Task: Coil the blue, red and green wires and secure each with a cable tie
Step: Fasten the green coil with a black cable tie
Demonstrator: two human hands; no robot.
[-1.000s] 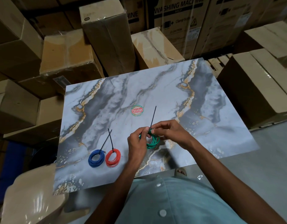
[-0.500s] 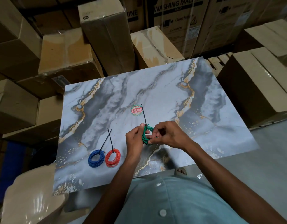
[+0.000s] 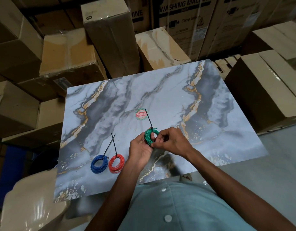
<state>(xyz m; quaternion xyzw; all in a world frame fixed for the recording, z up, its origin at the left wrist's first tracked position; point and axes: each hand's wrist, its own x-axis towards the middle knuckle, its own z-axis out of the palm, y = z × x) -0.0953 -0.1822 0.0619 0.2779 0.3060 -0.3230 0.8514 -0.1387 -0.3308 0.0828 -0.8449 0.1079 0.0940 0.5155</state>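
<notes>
The green coil (image 3: 151,136) is held just above the counter (image 3: 210,130), near its middle, between both hands. A black cable tie (image 3: 148,118) is fastened at its far edge, the free tail pointing away towards a round sticker (image 3: 141,114). The left hand (image 3: 140,150) grips the coil's left side with curled fingers; the right hand (image 3: 173,142) pinches its near edge. The last of three steps appears to be in hand, since the blue coil (image 3: 99,164) and red coil (image 3: 116,163) lie tied to the left. Next, a final tightening pull is probably called for, then the coil set down beside the red one.
</notes>
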